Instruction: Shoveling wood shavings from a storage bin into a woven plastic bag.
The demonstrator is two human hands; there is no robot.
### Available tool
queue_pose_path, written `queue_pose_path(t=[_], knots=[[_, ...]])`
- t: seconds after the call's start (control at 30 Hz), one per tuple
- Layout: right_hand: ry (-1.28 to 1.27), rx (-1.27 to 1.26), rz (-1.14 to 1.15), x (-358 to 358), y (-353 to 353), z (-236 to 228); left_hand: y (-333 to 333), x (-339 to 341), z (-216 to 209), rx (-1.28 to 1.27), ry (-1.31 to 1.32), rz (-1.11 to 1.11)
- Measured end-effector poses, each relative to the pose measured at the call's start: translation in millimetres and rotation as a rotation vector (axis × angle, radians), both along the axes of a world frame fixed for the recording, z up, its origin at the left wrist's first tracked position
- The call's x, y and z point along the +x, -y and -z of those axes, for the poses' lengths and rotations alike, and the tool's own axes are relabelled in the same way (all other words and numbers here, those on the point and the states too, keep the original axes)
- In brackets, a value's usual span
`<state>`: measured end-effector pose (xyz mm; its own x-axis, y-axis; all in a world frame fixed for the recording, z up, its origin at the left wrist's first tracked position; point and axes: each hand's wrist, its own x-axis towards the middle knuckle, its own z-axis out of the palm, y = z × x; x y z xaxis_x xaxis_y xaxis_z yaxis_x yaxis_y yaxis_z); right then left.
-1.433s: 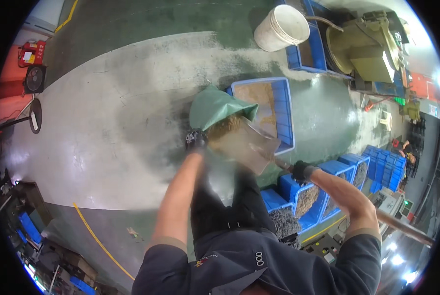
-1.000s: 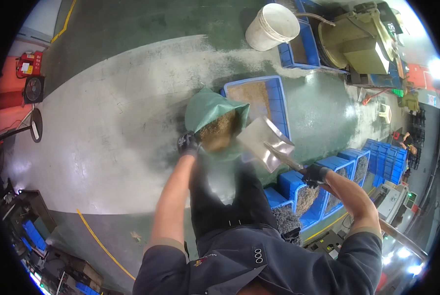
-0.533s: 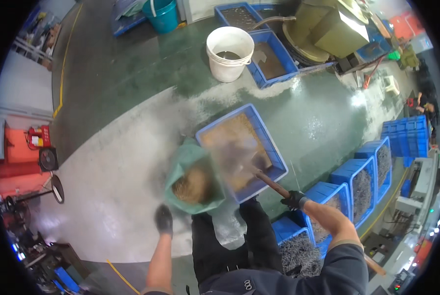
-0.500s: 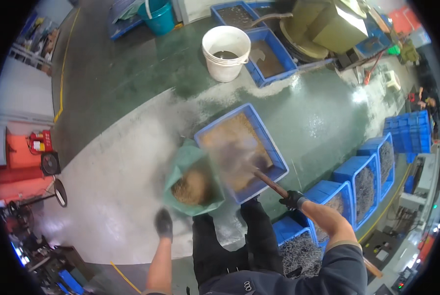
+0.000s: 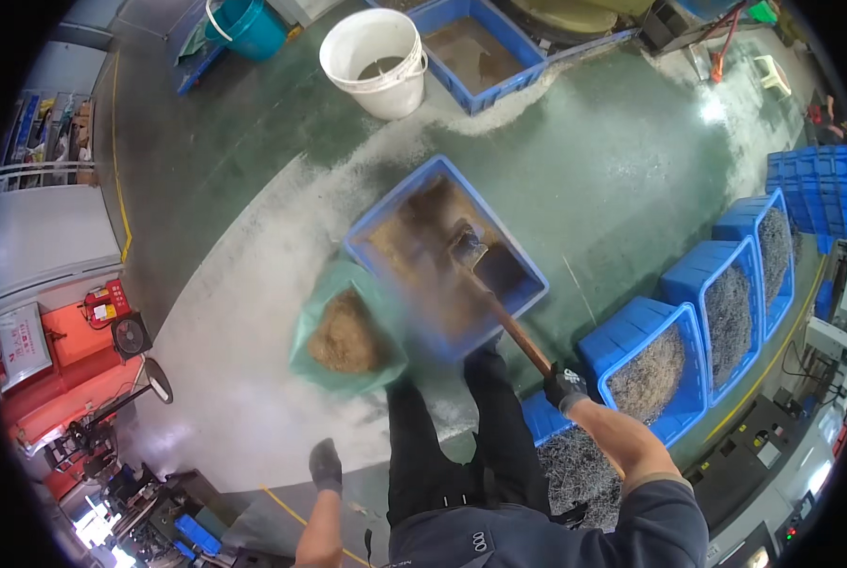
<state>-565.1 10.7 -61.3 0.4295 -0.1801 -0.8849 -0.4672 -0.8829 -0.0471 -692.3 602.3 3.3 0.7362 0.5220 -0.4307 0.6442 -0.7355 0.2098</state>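
Observation:
My right hand [image 5: 565, 386], in a dark glove, is closed round the wooden handle of a shovel [image 5: 513, 331]. The dark shovel head is over a blue crate [image 5: 495, 205], in front of my legs, at the edge of its tan, grainy material [image 5: 414, 227]; motion and dust blur part of it. Bare dark bottom shows on the crate's right side. Left of the crate stands an open green sack [image 5: 312, 317], holding a heap of brown grains [image 5: 343, 341]. My gloved left hand [image 5: 326, 465] hangs free below the sack, holding nothing, its fingers loosely stretched.
Tilted blue bins [image 5: 632, 333] filled with metal-like bits line the right, beside stacked blue crates [image 5: 811, 189]. A white bucket [image 5: 400, 90] and a blue tray [image 5: 518, 85] of murky liquid stand ahead. At left are a teal bucket [image 5: 253, 36] and a fan [image 5: 131, 334].
The shovel head has shifted within the crate, and more of its bottom looks dark. The brown heap in the sack looks fuller. My view has turned; my left hand hangs lower in the picture.

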Motion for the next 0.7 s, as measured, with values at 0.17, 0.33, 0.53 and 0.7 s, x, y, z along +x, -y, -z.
queue_pose_path(t=[0.17, 0.33, 0.53, 0.7], knots=[[0.062, 0.101, 0.009, 17, -2, 47, 16, -27, -9, -0.113, -0.047, -0.156], [0.164, 0.114, -0.018, 3, 1, 19, 36, -17, -26, -0.304, 0.002, -0.382], [0.05, 0.061, -0.124, 3, -2, 13, 52, -38, -13, -0.243, -0.036, -0.248], [0.07, -0.017, -0.124, -1, -7, 18, 39, -88, -4, -0.432, 0.042, -0.428]])
